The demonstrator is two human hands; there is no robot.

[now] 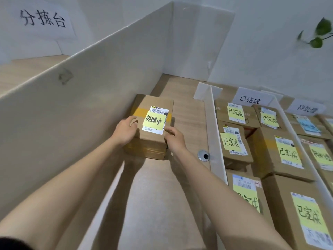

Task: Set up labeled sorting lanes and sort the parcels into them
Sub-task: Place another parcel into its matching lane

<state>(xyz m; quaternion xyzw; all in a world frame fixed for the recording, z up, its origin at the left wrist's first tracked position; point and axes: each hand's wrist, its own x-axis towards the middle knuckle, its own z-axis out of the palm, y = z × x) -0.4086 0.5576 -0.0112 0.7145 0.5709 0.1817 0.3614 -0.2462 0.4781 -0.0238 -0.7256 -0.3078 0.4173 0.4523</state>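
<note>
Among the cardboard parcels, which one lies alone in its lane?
The parcel with the yellow note 处理中, held by the left hand and right hand in the left lane. The others crowd the lanes beyond the white divider.

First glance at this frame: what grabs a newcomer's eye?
The left hand and right hand grip a cardboard parcel with a yellow 处理中 note, the only parcel seen in the centre lane. Right of the white divider, the lane behind the 已完成 sign is packed with parcels bearing matching yellow notes.
</note>
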